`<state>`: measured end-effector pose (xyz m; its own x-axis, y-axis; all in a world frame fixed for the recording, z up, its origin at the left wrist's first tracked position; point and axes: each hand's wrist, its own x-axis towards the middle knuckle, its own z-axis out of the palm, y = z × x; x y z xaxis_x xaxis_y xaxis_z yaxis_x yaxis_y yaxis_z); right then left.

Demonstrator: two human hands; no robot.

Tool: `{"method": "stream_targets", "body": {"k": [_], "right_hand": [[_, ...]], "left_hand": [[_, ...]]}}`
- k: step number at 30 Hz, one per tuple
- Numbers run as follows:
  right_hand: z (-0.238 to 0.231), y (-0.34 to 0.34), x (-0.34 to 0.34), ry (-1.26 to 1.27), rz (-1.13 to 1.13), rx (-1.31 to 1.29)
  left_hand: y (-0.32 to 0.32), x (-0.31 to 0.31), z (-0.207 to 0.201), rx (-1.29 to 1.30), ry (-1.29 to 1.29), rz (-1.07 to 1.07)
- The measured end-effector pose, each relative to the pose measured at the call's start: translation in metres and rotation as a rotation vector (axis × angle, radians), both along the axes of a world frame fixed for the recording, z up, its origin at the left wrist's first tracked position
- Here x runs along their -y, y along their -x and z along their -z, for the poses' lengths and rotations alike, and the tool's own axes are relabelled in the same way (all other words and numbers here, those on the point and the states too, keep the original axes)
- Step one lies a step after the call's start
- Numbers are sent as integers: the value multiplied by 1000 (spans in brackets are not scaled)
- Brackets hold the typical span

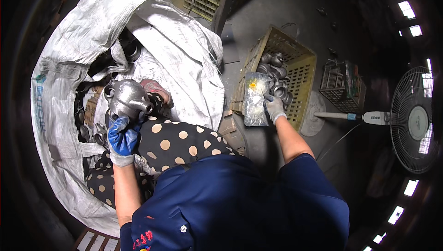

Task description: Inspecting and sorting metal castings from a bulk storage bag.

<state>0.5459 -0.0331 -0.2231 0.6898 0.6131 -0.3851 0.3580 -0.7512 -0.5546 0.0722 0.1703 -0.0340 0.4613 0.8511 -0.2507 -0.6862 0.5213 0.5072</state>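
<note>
My left hand [122, 141], in a blue-coated glove, is closed on a rounded grey metal casting [128, 98] with short tubular openings. It holds the casting up over the mouth of a large white woven sack [180, 66]. My right hand [275, 109], in a pale grey glove, is at the right edge of a scuffed rectangular plate [255, 108] with a yellow spot. Its fingers look apart and loosely bent, with no casting in them. Just beyond, several similar metal castings [278, 73] lie in a yellow plastic crate [302, 62]. Some castings also show inside the sack, partly hidden.
My legs in dotted trousers [180, 142] and a pinkish shoe [157, 89] are at the sack's opening. A second crate [203, 0] of castings stands beyond a dark post [227, 6]. A darker crate [339, 82] and a standing fan [417, 122] are at the right.
</note>
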Motion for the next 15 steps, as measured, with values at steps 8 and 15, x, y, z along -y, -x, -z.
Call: {"method": "stream_targets", "body": {"k": [8,15], "right_hand": [[-30,-1,-15,-172,314,-643],[-145,75,-91,-512,-226,-928]], "left_hand": [[-6,2,-11,-50,-1,-50],[5,12,-25,31,90,-157]]}}
